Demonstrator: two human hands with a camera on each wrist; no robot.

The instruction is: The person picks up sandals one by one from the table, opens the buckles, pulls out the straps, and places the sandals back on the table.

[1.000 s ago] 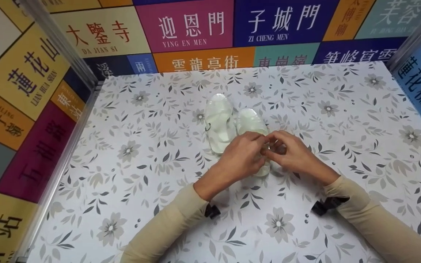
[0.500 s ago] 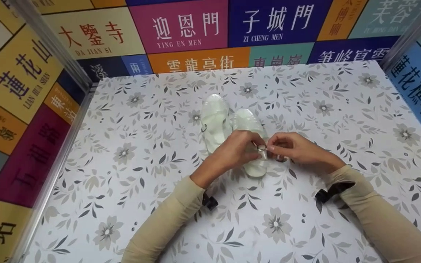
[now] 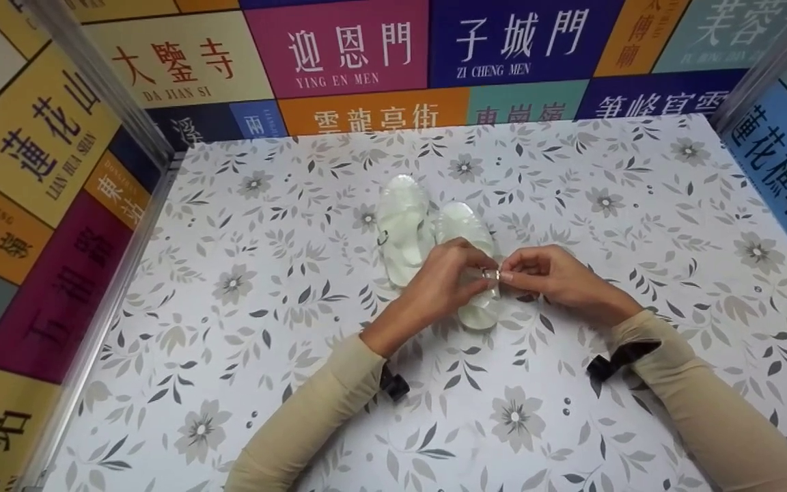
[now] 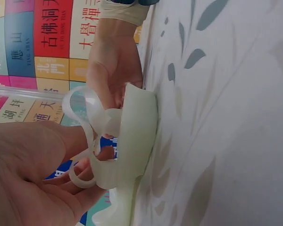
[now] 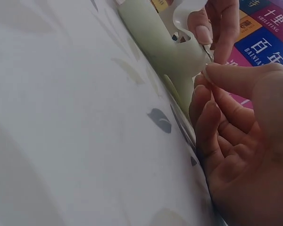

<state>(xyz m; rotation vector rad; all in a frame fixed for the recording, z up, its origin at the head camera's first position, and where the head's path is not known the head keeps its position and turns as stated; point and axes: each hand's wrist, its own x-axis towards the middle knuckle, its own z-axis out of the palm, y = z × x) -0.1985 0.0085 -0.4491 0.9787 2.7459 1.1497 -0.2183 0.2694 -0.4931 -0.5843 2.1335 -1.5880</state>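
Two pale green sandals lie side by side on the patterned tabletop. The left sandal [image 3: 404, 229] is untouched. Over the right sandal [image 3: 462, 219] both hands meet at its outer side, hiding its middle. My left hand [image 3: 438, 280] pinches the ankle strap [image 4: 87, 120] beside a small metal buckle [image 5: 208, 52]. My right hand [image 3: 550, 277] pinches at the buckle with thumb and index finger, its other fingers loosely curled. In the left wrist view, the translucent strap loops above the heel [image 4: 139, 129]. What exactly lies between the right fingertips is mostly hidden.
The white tabletop [image 3: 284, 225] has grey flowers and leaves. Colourful panels with lettering [image 3: 339, 51] stand along its back and sides. Each wrist carries a small black camera, such as the left one [image 3: 393, 383].
One second ago the hands were closer together and covered the buckle. The right hand has since drawn slightly apart, and the metal shows between the fingertips. The sandals have stayed in place.
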